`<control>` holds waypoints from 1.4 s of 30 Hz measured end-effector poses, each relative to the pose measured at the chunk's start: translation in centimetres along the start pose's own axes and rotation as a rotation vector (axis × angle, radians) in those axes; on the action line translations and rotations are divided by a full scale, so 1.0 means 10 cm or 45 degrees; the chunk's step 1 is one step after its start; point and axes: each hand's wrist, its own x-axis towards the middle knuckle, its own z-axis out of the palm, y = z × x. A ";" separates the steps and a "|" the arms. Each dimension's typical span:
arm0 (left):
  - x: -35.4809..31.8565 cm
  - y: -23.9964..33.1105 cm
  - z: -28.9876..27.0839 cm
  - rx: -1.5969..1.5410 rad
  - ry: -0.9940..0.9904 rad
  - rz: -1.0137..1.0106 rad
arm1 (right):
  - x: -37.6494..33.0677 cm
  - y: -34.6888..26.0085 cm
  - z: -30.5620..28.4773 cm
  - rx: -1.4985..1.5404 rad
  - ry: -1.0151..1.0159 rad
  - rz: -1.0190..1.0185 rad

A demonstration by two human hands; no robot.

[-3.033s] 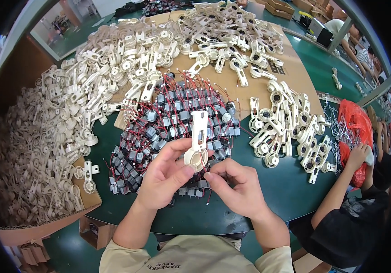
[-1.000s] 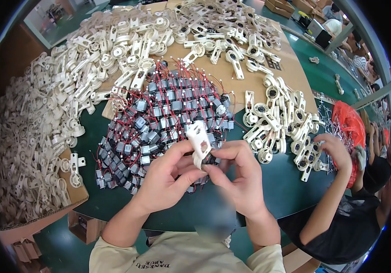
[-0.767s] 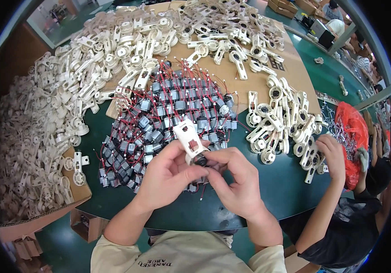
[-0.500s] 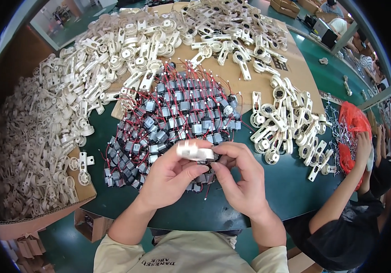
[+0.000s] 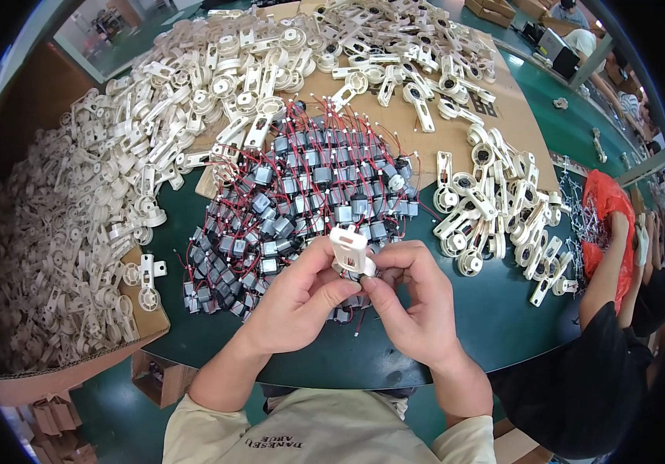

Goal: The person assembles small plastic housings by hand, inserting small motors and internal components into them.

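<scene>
A white plastic housing (image 5: 349, 247) with a slotted arm and a round end is held up in front of me, its slotted arm pointing up and away. My left hand (image 5: 298, 298) grips it from the left between thumb and fingers. From the other side, my right hand (image 5: 417, 305) pinches its round end; whether something sits inside that end is hidden by the fingers. Just beyond my hands lies a heap of small grey motors (image 5: 321, 176) with red wires, spread on the dark green table (image 5: 325, 359).
A large pile of white housings (image 5: 224, 85) covers the cardboard sheet (image 5: 402, 143) and fills a carton (image 5: 151, 332) at left. More housings with dark centres (image 5: 475, 209) lie at right. Beyond them are a red plastic bag (image 5: 611, 209) and a co-worker's arm (image 5: 607, 263).
The white housing has turned in my hands, from lying sideways to its slotted arm tilting upward. Both hands stay closed around it. The whole view has shifted slightly.
</scene>
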 end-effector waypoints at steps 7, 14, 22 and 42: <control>-0.01 -0.02 0.06 -0.228 0.145 -0.045 | 0.00 -0.01 0.02 0.010 -0.011 -0.065; 0.01 0.09 0.14 -0.255 0.135 -0.113 | -0.01 0.06 -0.01 0.362 0.059 0.301; 0.02 -0.04 0.21 -0.045 0.265 0.063 | 0.03 -0.04 -0.05 0.727 -0.051 0.465; 0.01 -0.05 0.28 -0.136 0.321 0.028 | 0.01 -0.10 -0.07 0.733 -0.097 0.580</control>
